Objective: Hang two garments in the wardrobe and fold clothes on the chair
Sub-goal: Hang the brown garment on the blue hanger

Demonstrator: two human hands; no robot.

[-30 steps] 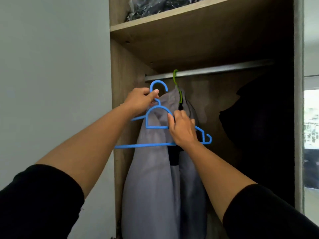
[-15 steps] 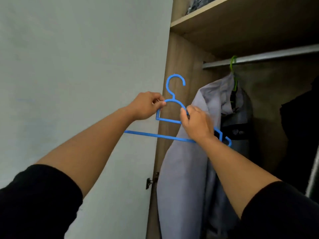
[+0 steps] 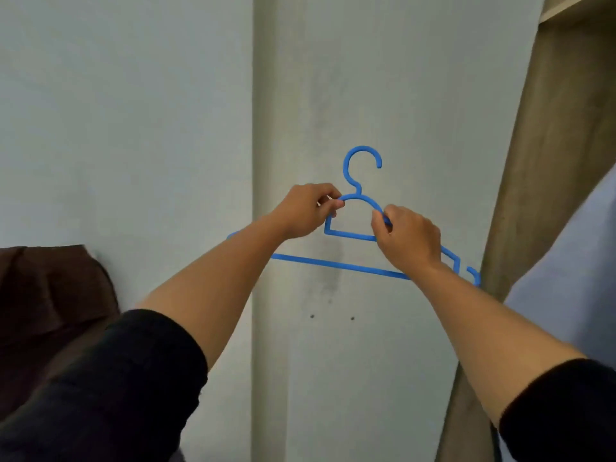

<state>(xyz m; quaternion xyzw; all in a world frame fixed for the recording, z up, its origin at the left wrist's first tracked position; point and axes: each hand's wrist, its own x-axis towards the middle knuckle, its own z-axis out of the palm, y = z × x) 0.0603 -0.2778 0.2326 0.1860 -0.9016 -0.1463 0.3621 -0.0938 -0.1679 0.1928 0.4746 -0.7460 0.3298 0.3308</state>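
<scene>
You hold the blue hanger [image 3: 346, 233] bare in front of the wall, your left hand [image 3: 305, 211] pinching its left shoulder, your right hand [image 3: 408, 240] gripping the right. No garment is on it; next likely calls for one, perhaps from the dark fabric [image 3: 50, 295] lower left.

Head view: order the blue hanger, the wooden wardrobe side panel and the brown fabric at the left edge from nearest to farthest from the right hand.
1. Blue hanger: gripped by the right hand.
2. Wooden wardrobe side panel: to the hand's right.
3. Brown fabric: far left, beyond the left hand.
</scene>
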